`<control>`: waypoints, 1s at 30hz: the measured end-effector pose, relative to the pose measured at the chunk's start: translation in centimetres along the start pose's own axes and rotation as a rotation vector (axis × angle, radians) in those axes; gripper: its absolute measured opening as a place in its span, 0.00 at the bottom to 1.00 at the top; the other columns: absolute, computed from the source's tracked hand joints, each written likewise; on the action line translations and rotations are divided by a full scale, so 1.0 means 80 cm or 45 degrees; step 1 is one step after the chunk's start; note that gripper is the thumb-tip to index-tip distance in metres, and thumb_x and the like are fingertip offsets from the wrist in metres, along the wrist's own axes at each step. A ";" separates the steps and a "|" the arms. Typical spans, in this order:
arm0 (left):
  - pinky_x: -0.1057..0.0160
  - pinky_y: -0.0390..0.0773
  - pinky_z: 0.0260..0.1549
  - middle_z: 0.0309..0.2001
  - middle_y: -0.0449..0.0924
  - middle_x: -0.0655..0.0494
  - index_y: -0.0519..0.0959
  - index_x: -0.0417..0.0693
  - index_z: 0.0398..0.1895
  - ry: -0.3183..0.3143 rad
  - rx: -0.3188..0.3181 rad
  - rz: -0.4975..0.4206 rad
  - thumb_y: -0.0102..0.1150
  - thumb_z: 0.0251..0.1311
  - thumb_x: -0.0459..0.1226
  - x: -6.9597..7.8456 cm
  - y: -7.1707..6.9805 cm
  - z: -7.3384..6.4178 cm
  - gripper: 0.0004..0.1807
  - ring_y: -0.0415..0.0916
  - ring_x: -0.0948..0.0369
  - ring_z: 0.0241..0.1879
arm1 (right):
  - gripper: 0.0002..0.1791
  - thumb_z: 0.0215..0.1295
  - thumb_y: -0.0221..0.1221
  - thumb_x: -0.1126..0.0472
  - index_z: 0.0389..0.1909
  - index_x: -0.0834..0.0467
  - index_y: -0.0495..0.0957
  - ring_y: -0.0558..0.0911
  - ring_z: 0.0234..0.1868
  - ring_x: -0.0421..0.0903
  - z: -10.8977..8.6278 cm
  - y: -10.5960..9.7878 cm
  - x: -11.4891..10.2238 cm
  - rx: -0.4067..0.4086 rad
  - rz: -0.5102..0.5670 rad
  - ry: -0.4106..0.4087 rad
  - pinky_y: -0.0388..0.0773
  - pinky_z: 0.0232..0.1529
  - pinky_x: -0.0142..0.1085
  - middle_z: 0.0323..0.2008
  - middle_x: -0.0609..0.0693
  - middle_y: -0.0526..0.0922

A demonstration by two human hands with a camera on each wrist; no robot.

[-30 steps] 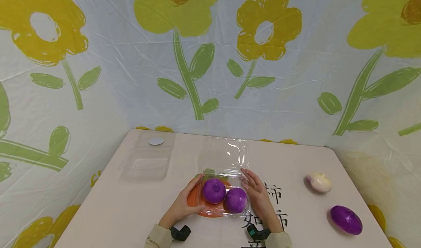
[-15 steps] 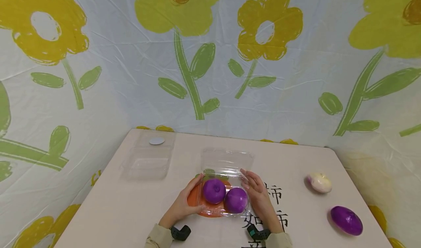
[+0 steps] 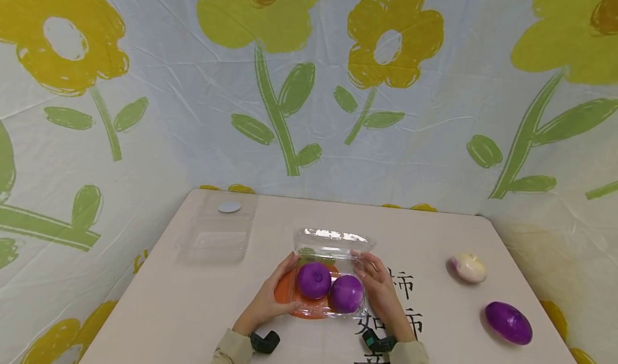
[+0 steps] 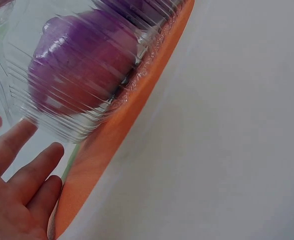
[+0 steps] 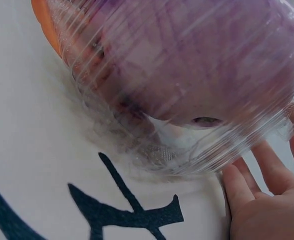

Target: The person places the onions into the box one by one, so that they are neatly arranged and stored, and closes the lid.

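Observation:
A clear plastic clamshell box (image 3: 324, 315) lies before me, with two round purple onion-like pieces (image 3: 314, 281) inside. Its hinged lid (image 3: 333, 238) stands raised along the far side. My left hand (image 3: 270, 294) holds the box's left side, thumb at the near corner and index finger by the hinge. On the right side my right hand (image 3: 381, 289) grips it, fingertips at the far corner beside the hinge. In the left wrist view, fingertips touch the ribbed wall (image 4: 52, 120). The right wrist view shows fingers curving under the opposite wall (image 5: 186, 162).
An open clear plastic box (image 3: 217, 243) with a white oval sticker sits at the back left. At the right lie a whitish bulb (image 3: 469, 268) and a glossy purple oval piece (image 3: 508, 323). The table (image 3: 159, 310) carries printed orange fruit and black characters; a flowered cloth hangs behind.
The lid has swung up from lying back on the table to a raised, steeper angle. Both hands and the purple pieces have stayed nearly in place.

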State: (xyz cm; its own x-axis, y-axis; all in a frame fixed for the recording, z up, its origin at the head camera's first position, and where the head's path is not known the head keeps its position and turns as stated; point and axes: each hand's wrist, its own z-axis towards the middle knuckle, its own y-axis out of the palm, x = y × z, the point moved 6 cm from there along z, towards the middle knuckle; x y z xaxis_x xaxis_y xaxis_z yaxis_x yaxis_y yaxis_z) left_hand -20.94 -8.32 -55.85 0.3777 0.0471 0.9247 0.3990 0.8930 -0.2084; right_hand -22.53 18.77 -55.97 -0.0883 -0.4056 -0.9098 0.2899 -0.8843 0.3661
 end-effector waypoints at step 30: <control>0.59 0.50 0.72 0.74 0.59 0.51 0.51 0.54 0.76 -0.030 0.016 -0.049 0.72 0.53 0.36 0.001 -0.004 -0.003 0.50 0.56 0.53 0.73 | 0.25 0.72 0.50 0.71 0.68 0.64 0.59 0.73 0.63 0.42 -0.006 0.004 -0.007 0.071 -0.063 0.181 0.73 0.60 0.33 0.64 0.47 0.74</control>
State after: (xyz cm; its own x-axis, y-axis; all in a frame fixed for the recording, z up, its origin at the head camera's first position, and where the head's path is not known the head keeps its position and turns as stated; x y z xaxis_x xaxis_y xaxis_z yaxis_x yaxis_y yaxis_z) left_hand -20.82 -8.68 -55.76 0.3427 0.0228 0.9392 0.4021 0.9000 -0.1685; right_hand -21.88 18.82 -55.45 0.0356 -0.3277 -0.9441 0.2349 -0.9155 0.3266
